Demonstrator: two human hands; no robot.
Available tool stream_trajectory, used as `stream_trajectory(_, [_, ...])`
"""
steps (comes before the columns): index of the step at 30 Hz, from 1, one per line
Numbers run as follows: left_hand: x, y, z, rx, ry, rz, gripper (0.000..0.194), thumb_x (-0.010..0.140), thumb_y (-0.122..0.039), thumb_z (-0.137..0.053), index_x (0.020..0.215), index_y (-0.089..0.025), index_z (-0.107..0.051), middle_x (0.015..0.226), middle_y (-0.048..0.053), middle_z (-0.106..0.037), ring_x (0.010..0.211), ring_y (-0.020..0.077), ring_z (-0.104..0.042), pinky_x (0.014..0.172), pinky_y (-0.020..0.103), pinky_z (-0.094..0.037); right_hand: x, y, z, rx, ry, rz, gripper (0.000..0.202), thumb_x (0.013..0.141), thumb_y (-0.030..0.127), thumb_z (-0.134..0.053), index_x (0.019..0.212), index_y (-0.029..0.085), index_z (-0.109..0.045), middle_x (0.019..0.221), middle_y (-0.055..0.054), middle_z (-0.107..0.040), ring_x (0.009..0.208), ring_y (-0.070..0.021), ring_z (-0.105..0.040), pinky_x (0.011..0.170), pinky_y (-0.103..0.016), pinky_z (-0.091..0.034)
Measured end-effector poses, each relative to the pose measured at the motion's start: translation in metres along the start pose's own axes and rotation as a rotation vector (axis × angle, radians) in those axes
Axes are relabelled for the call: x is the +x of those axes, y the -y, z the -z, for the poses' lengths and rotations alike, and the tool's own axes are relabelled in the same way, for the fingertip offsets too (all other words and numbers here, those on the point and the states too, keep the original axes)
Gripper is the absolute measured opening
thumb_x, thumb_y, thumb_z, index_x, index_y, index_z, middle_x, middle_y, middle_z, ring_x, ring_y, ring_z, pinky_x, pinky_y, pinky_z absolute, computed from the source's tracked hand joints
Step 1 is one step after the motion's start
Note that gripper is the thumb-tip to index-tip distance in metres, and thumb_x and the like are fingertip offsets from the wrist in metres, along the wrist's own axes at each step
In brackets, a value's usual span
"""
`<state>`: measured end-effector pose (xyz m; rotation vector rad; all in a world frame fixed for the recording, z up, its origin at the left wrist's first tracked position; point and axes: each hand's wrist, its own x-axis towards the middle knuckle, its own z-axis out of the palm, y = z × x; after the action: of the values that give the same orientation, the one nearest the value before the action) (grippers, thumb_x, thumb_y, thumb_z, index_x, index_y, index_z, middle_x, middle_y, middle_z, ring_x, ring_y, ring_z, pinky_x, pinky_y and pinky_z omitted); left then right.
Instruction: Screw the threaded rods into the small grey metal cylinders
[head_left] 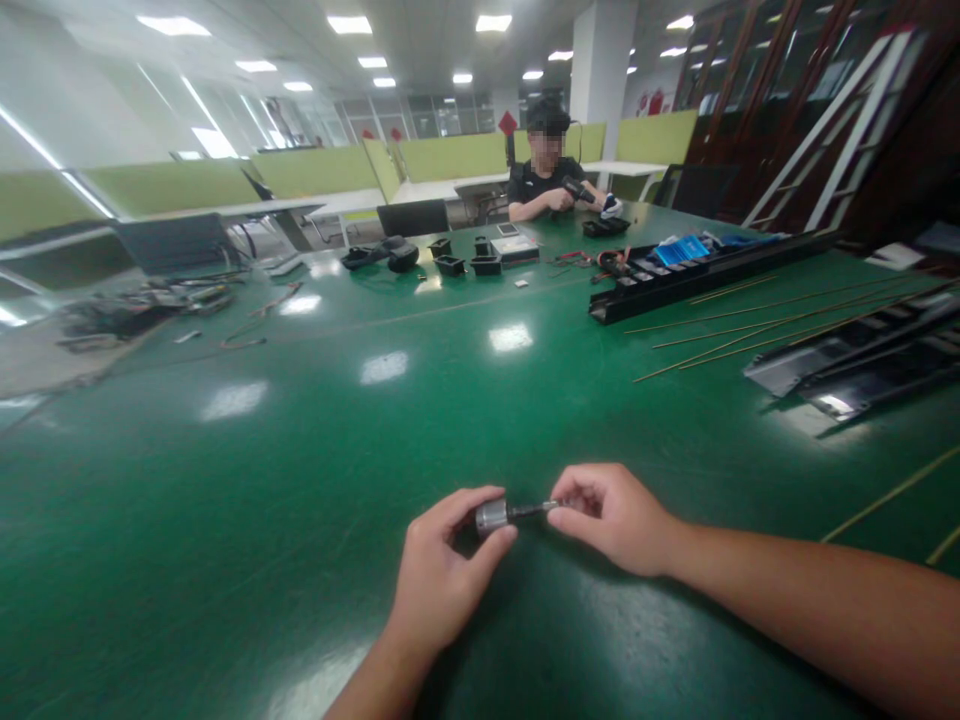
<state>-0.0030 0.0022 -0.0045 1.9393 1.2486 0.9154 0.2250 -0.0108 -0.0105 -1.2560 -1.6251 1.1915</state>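
My left hand [450, 560] has its thumb and fingers closed around a short silver metal cylinder [492, 516] that looks like a small motor. A thin dark stem [529, 510] runs from the cylinder's right end towards my right hand [611, 515]. There, my right thumb and fingertips pinch the stem's light-coloured far end [552, 505]. Fingers partly hide that end, so its exact shape cannot be made out. Both hands are low over the near part of the green tabletop [315, 450].
Black channel-shaped rails [675, 280] and long thin rods [720, 345] lie at right, with more dark panels [862, 360] nearer. Several small black housings [450, 265] stand at the back. Across the table, a person [544, 180] holds a dark power tool [576, 190]. Cluttered parts [142, 310] lie far left.
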Motion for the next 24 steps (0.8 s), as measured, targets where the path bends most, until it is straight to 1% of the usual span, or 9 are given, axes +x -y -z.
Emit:
stream_trajectory(9, [-0.0004, 0.0024, -0.0008, -0.011, -0.014, 0.008, 0.028, 0.08, -0.034, -0.073, 0.106, -0.022, -0.072, 0.104, 0.006, -0.073, 0.091, 0.0229, -0.07, 0.083, 0.033, -0.055, 0.0001, -0.002, -0.0002, -0.024, -0.003, 0.001, 0.017, 0.082, 0.03, -0.067, 0.082, 0.013, -0.067, 0.062, 0.002, -0.055, 0.054, -0.0103, -0.046, 0.05, -0.021, -0.034])
stream_trajectory(15, [-0.0011, -0.0014, 0.0018, 0.009, -0.017, 0.015, 0.029, 0.08, -0.036, -0.072, 0.105, -0.021, -0.073, 0.104, 0.008, -0.073, 0.091, 0.0243, -0.07, 0.083, 0.034, -0.057, 0.0007, -0.0004, 0.0007, -0.025, -0.009, 0.02, 0.015, 0.082, 0.029, -0.067, 0.081, 0.014, -0.067, 0.061, 0.002, -0.055, 0.055, -0.0101, -0.046, 0.051, -0.021, -0.034])
stream_trajectory(17, [-0.0009, -0.0027, 0.0029, 0.021, -0.036, 0.033, 0.029, 0.079, -0.036, -0.073, 0.103, -0.02, -0.074, 0.103, 0.009, -0.074, 0.09, 0.0249, -0.071, 0.083, 0.035, -0.057, 0.0, -0.0006, 0.0011, -0.016, -0.01, 0.031, 0.014, 0.081, 0.028, -0.067, 0.081, 0.014, -0.067, 0.062, 0.002, -0.055, 0.055, -0.0102, -0.047, 0.051, -0.021, -0.035])
stream_trajectory(19, [0.0, -0.0032, 0.004, 0.016, -0.068, 0.082, 0.03, 0.076, -0.036, -0.076, 0.101, -0.02, -0.075, 0.101, 0.009, -0.074, 0.089, 0.0252, -0.071, 0.084, 0.037, -0.057, -0.001, -0.0015, 0.0011, -0.005, 0.0, 0.054, 0.013, 0.08, 0.027, -0.068, 0.08, 0.014, -0.067, 0.062, 0.002, -0.056, 0.055, -0.0103, -0.048, 0.052, -0.022, -0.036])
stream_trajectory(21, [0.0016, -0.003, 0.005, -0.066, -0.105, 0.179, 0.033, 0.074, -0.036, -0.078, 0.1, -0.018, -0.075, 0.099, 0.009, -0.074, 0.088, 0.0247, -0.07, 0.085, 0.036, -0.057, -0.0016, -0.0029, 0.0006, 0.011, 0.018, 0.072, 0.013, 0.079, 0.027, -0.069, 0.079, 0.014, -0.067, 0.062, 0.002, -0.057, 0.055, -0.0106, -0.049, 0.053, -0.022, -0.037])
stream_trajectory(22, [0.0024, -0.0027, 0.0055, -0.145, -0.13, 0.24, 0.035, 0.073, -0.037, -0.079, 0.101, -0.017, -0.074, 0.097, 0.009, -0.074, 0.086, 0.0235, -0.07, 0.083, 0.034, -0.057, -0.0015, -0.0037, 0.0003, 0.029, 0.026, 0.071, 0.013, 0.079, 0.027, -0.069, 0.079, 0.014, -0.066, 0.063, 0.002, -0.058, 0.056, -0.0108, -0.049, 0.053, -0.022, -0.037])
stream_trajectory(24, [0.0041, -0.0027, 0.0065, -0.373, -0.212, 0.356, 0.037, 0.073, -0.037, -0.08, 0.102, -0.014, -0.073, 0.093, 0.008, -0.074, 0.077, 0.0178, -0.067, 0.073, 0.026, -0.056, -0.0005, -0.005, -0.0006, 0.093, 0.04, 0.042, 0.015, 0.08, 0.029, -0.068, 0.081, 0.014, -0.065, 0.064, 0.002, -0.058, 0.056, -0.011, -0.051, 0.053, -0.022, -0.039])
